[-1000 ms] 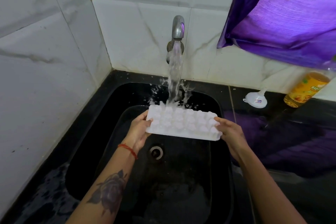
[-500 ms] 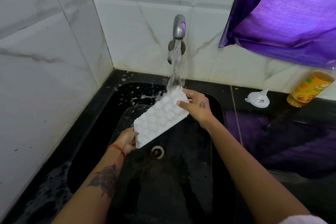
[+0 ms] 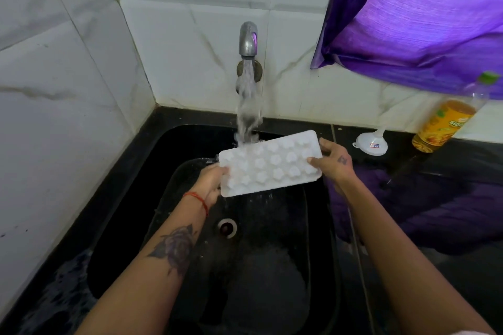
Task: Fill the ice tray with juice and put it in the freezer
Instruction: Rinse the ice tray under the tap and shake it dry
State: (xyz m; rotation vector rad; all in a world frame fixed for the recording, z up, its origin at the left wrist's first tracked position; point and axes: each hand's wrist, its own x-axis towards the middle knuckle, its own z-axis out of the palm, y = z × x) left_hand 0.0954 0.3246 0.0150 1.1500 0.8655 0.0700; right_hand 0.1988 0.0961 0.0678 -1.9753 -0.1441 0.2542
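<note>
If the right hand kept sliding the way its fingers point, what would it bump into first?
The right hand points leftward, gripping the white plastic ice tray. Straight on it would likely meet the stream of tap water hitting the tray's far end, then the left hand; depth is uncertain.

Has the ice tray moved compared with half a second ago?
Yes. The ice tray swung from steeply tilted to nearly level, and its right end came down from the tap; water now hits its left end.

Partial "SU" on juice bottle (image 3: 442,125) label
</note>
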